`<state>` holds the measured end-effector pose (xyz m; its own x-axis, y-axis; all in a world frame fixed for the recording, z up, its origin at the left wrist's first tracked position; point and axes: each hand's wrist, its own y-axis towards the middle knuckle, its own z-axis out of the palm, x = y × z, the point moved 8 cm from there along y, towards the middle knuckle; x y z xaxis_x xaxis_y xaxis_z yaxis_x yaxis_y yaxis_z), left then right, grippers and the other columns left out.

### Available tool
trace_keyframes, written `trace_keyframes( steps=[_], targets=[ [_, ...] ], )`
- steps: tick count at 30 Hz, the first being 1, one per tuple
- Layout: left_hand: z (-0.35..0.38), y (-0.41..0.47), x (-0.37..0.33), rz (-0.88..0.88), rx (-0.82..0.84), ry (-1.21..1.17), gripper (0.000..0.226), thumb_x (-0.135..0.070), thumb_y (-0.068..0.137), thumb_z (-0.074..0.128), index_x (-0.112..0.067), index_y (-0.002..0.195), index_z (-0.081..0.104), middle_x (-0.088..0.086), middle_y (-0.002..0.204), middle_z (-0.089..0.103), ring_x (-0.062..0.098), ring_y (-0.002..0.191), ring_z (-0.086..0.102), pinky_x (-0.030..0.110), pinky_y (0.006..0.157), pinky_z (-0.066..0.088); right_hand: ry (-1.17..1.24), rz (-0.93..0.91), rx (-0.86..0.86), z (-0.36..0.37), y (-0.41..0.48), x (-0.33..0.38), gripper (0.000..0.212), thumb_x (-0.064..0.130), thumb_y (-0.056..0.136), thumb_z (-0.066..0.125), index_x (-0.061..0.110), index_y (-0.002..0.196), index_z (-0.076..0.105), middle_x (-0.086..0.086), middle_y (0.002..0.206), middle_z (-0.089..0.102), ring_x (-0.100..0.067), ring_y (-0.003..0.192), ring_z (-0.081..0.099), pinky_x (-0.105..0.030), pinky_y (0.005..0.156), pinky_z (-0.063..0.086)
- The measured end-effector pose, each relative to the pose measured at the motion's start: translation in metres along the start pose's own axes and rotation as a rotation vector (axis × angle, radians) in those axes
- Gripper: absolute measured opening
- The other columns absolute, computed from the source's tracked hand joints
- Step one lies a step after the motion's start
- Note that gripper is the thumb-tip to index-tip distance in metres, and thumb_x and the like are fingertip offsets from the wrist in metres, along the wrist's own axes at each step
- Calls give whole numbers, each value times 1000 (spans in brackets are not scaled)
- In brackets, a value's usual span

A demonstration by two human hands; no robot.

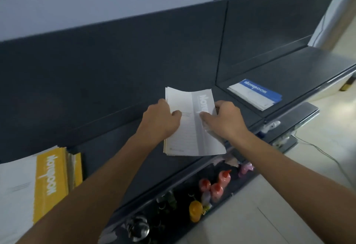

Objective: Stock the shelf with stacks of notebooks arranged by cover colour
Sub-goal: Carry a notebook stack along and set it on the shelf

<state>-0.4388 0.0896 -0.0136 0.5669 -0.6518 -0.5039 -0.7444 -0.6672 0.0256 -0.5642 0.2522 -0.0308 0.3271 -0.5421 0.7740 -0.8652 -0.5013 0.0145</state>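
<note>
A stack of grey-and-white notebooks (192,126) lies on the dark shelf (115,99) in the middle of the view. My left hand (160,120) grips its left edge, thumb on the cover. My right hand (223,118) grips the right edge, thumb on the grey band. A yellow-and-white notebook stack (52,182) sits at the lower left of the same shelf. A blue-and-white notebook stack (256,93) lies in the neighbouring shelf bay to the right.
A dark back panel (134,47) rises behind the shelf, with a vertical divider (221,41) between the bays. Below the shelf edge a lower tier holds small toys and bottles (215,188) in red, orange and pink. Pale floor (317,166) lies to the right.
</note>
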Motion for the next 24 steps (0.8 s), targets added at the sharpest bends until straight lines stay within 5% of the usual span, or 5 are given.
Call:
trace_keyframes(
  steps=[4,10,17,24],
  targets=[
    [45,12,-63,14,16,-34,28,-39,96,43,-12,100,52,4,95,59,16,76,56,32,54,37,-29,26,-48,-54,22,-57,19,38,88,72,20,92,67,9,81,66,-11,73,61,-24,52,39],
    [91,19,-138,52,71,-42,30,-37,97,46,-13,114,54,6,109,62,27,93,62,45,81,55,-27,84,-100,-121,37,-119,20,36,88,72,17,92,69,9,78,66,-4,67,57,-23,50,38],
    [136,50,-212,118,120,-30,28,-36,97,47,-15,115,53,2,107,62,20,88,61,35,66,48,-20,146,-142,-177,62,-167,27,34,89,71,10,102,70,-2,91,71,-22,85,66,-36,70,54],
    [189,88,-277,165,193,-39,26,-33,95,45,-16,112,54,0,99,61,19,86,60,36,65,49,-37,230,-211,-228,96,-219,26,34,86,69,15,103,68,2,94,71,-19,82,65,-28,59,46]
  ],
)
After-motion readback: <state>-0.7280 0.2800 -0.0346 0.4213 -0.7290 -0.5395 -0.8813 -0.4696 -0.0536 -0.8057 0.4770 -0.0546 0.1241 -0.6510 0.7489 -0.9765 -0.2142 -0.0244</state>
